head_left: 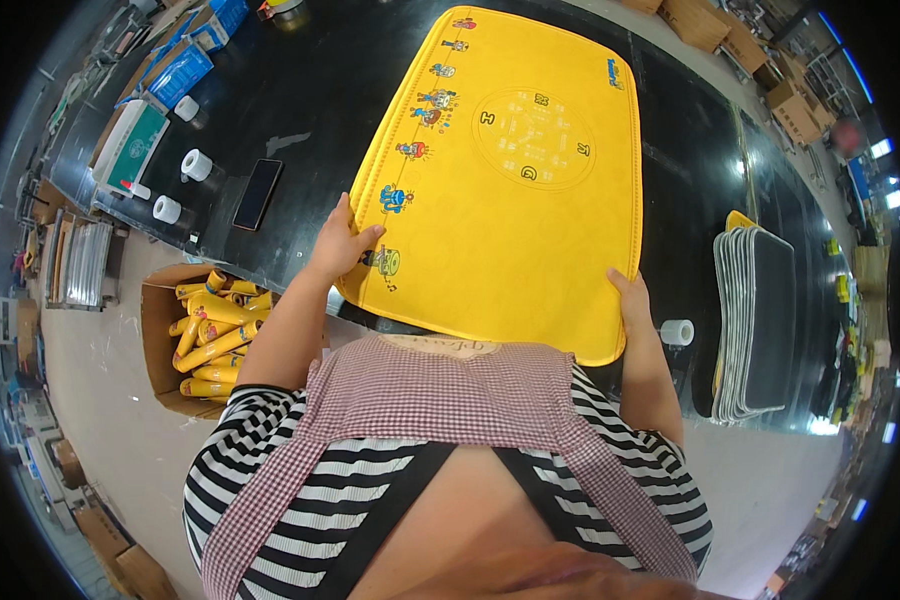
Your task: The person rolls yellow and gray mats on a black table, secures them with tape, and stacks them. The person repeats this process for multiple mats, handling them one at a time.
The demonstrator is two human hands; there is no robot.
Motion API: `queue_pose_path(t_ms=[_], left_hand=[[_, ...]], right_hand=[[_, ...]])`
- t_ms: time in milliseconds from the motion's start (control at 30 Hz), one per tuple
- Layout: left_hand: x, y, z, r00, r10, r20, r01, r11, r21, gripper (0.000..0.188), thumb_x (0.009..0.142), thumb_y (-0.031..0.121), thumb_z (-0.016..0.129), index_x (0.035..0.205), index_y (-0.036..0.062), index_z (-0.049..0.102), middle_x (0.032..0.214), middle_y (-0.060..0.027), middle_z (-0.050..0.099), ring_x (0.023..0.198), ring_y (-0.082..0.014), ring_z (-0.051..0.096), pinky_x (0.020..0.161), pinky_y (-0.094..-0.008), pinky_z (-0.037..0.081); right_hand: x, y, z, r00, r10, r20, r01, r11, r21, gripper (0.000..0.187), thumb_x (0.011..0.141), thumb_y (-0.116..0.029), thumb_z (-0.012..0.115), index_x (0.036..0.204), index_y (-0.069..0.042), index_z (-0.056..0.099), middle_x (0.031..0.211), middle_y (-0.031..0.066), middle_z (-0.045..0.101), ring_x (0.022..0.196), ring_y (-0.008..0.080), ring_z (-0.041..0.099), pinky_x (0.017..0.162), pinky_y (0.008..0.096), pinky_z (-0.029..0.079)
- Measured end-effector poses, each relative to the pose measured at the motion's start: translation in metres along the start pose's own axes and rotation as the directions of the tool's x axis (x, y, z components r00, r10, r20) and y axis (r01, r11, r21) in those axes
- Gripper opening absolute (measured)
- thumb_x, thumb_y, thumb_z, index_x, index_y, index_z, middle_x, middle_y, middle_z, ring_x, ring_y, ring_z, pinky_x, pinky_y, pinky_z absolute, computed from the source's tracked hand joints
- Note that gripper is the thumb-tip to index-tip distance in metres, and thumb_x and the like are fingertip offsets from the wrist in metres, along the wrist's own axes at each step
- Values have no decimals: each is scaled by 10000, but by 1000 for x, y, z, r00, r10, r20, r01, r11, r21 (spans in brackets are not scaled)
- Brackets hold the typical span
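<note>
At the near edge of the black table (315, 100) was the yellow mat (510, 245), with a stack of mats (755, 320) farther right along that edge. The left hand (340, 245) and right hand (632, 300) gripped the mat's opposite sides, thumbs on top; a loosened thumb could have let it slip, and a low rightward swing could have displaced the white roll (677, 332).
</note>
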State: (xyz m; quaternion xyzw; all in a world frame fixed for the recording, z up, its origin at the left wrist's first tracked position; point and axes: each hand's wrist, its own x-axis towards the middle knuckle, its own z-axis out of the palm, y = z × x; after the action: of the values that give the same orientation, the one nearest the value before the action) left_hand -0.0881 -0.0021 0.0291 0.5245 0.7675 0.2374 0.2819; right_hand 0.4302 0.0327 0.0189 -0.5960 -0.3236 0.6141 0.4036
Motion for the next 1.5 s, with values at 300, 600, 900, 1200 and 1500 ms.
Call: queue_pose_path(t_ms=[300,600,900,1200,1500], left_hand=[[-14,13,4,967,180,-182,-138,965,225,699,829,383,870,1309,-43,594,1572,-293,411,1413,-442,445,1145,-463,419],[8,16,-9,993,27,-114,2,968,250,615,738,393,931,1106,-41,698,1378,-203,530,1340,-372,473,1085,-420,466],[-33,21,-16,995,84,58,-80,995,-62,693,829,171,835,1429,-10,540,1411,-231,604,1166,-344,678,972,-409,550],[-65,197,23,706,645,291,-657,751,-71,638,837,50,692,1455,51,537,1241,-238,633,1123,-417,634,962,-450,533],[-144,140,113,653,754,-73,-753,656,41,987,833,212,833,1626,61,265,1589,-290,354,1397,-453,476,1157,-476,420]], right_hand=[[-46,0,12,970,-121,-209,55,953,-297,449,962,-183,738,1334,13,580,1220,165,704,1041,288,712,923,351,553],[-85,23,25,785,-585,-205,66,407,-911,388,902,-139,776,1244,-21,633,1220,196,626,1154,398,626,1014,443,518],[-77,19,16,826,-502,-258,-42,402,-915,490,912,-196,761,1336,-63,554,1242,213,661,1183,409,628,1002,464,514],[-31,-140,159,895,20,446,107,960,-257,604,910,-357,784,1343,22,602,1020,168,730,872,273,713,816,356,559],[-16,-130,119,999,-50,11,40,884,467,363,987,-111,666,1312,46,628,1233,166,702,1108,306,689,993,407,555]])
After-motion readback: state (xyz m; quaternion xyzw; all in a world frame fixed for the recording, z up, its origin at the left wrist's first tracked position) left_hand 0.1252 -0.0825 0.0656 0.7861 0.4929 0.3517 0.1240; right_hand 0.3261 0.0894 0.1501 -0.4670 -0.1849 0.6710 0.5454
